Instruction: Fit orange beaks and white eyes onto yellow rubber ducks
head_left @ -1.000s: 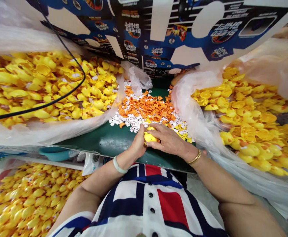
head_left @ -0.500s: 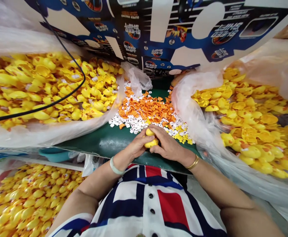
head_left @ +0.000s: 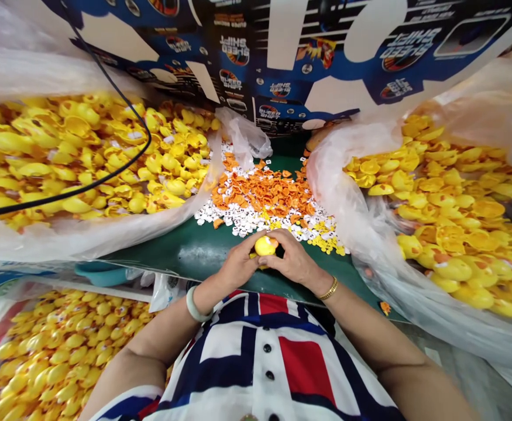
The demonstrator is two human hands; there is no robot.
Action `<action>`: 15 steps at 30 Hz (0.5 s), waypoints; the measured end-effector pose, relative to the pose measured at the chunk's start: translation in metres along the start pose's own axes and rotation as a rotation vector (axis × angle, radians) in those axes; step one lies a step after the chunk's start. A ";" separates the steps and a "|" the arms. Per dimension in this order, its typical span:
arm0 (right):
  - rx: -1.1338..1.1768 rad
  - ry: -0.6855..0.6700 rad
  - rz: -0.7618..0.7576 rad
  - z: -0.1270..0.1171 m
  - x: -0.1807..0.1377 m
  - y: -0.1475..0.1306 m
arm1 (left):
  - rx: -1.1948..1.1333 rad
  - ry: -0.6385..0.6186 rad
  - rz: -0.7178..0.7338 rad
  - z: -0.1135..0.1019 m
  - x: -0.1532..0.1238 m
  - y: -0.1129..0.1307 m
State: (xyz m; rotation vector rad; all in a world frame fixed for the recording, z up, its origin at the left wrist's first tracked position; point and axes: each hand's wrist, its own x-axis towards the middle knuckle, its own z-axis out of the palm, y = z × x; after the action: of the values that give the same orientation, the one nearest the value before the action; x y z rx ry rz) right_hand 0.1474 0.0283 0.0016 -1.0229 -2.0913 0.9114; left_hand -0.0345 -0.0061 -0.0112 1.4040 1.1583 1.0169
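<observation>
Between my two hands, over the front of the green table (head_left: pixel 168 251), is a yellow toy duck (head_left: pixel 265 245) with an orange part on its right side. My left hand (head_left: pixel 240 260) wraps round its left side, fingers closed on it. My right hand (head_left: pixel 294 257) grips it from the right with thumb and fingers curled. My fingers hide the lower part of the duck. Just beyond my hands lie a heap of orange beak pieces (head_left: pixel 264 190), white eye pieces (head_left: pixel 233 219) with black dots, and small yellow pieces (head_left: pixel 326 237).
Plastic-lined heaps of yellow duck shells stand left (head_left: pixel 84 152) and right (head_left: pixel 453 210). Lower left is a bin of yellow ducks (head_left: pixel 62 351) beside a teal basin (head_left: pixel 100 273). A printed cardboard sheet (head_left: pixel 238 70) rises at the back; a black cable (head_left: pixel 106 175) crosses the left.
The duck has turned in my hands, so its rounded head and orange part now show. Both hands have shifted slightly, and the view has moved a little.
</observation>
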 end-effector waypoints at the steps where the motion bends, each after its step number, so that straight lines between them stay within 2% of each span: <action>1: 0.003 0.005 0.007 0.002 0.000 0.000 | -0.116 0.022 -0.028 0.000 0.001 -0.001; 4: -0.010 -0.009 0.021 0.005 -0.002 -0.001 | -0.476 0.120 -0.113 -0.003 0.005 -0.002; 6: -0.036 -0.034 0.013 0.005 -0.003 -0.004 | -0.618 0.169 -0.131 -0.003 0.007 -0.001; 8: -0.072 -0.036 0.005 0.006 -0.003 -0.009 | -0.685 0.197 -0.121 0.000 0.007 0.002; 12: -0.181 0.055 0.017 0.012 -0.004 -0.020 | -0.763 0.273 -0.093 0.012 0.005 0.006; 13: -0.210 0.051 0.028 0.012 -0.004 -0.022 | -0.778 0.279 -0.103 0.013 0.003 0.007; 15: -0.228 -0.057 0.035 0.008 -0.001 -0.023 | -0.783 0.267 -0.148 0.007 -0.003 0.008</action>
State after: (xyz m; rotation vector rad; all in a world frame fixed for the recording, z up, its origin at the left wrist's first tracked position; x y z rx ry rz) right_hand 0.1332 0.0143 0.0150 -1.1637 -2.2711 0.7378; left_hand -0.0271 -0.0104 -0.0044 0.5690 0.8753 1.3770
